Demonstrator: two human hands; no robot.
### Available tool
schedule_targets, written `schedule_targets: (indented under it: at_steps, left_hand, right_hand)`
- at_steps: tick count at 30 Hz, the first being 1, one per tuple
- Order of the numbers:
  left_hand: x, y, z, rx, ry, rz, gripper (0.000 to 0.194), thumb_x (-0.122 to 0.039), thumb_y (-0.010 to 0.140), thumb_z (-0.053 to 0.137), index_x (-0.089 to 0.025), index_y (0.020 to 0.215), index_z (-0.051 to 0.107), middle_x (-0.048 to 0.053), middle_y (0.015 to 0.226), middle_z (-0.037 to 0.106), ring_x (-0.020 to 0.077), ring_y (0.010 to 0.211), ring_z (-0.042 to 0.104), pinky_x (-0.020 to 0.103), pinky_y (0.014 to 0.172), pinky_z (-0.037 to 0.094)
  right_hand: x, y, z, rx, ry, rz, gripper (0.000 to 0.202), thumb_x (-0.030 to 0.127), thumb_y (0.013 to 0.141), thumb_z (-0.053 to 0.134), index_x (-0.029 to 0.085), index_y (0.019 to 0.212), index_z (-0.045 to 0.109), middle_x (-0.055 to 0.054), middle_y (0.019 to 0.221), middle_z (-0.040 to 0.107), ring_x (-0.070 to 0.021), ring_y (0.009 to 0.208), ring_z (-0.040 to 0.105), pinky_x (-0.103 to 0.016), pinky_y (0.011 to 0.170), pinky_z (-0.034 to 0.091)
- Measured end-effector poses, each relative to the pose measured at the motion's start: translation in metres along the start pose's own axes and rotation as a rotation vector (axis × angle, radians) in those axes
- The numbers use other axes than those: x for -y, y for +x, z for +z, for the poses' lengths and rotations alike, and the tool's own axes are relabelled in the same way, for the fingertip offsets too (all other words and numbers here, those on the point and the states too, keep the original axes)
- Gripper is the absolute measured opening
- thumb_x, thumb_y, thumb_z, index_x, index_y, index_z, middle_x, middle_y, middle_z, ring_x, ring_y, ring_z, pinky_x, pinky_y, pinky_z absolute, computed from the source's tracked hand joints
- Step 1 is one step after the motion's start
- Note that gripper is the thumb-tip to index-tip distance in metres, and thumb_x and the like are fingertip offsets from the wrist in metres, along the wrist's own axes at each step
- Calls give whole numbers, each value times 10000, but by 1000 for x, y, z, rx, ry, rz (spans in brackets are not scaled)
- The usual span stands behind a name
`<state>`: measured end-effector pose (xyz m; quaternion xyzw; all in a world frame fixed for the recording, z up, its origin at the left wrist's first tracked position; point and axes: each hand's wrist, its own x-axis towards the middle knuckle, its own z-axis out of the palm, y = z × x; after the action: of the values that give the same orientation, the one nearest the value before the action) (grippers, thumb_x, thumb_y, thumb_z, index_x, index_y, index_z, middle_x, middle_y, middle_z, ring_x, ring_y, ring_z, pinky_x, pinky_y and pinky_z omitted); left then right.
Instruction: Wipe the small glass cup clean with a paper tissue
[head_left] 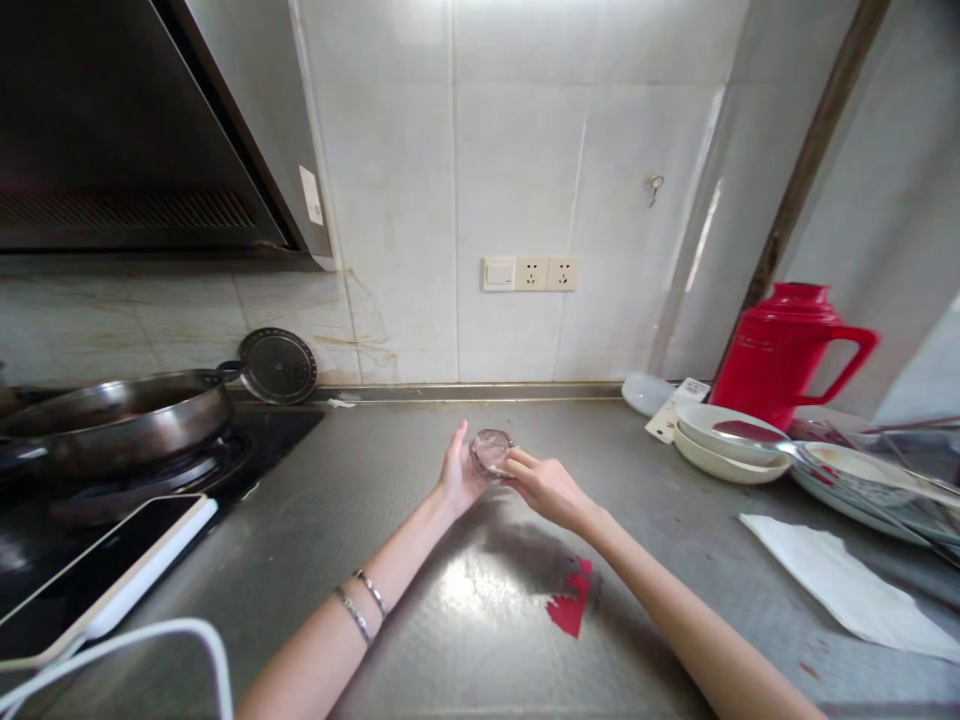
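A small round clear glass cup (491, 447) is held above the middle of the counter, its mouth tilted toward me. My left hand (457, 478) cradles it from the left and below, thumb pointing up beside the rim. The bent fingers of my right hand (546, 487) grip the cup's right side near the rim. Part of the cup's base is hidden behind the hands. Below the hands, a torn red patch (571, 600) lies on the metal counter (420, 640).
To the left, a steel pan (127, 425) sits on the black stove, with a phone on a white power bank (112, 570) in front. At right stand a red thermos jug (780, 350), stacked bowls (727, 462) and plates. A white paper sheet (847, 585) lies nearby.
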<state>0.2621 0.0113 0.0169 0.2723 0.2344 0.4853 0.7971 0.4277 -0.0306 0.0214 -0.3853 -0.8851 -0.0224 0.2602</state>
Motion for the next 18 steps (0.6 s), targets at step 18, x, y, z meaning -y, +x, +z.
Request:
schedule_targets:
  at_steps: [18]
  left_hand:
    - [15,9,-6,-268,11,224,162,-261,734,557,-117,743,631,49,600,661,153,536,625,236,520,467]
  right_hand:
    - [18,4,37,-95,409,127,263,91,717,595,186,955,651,-32,948,654,-132,739,593,-197,594,425]
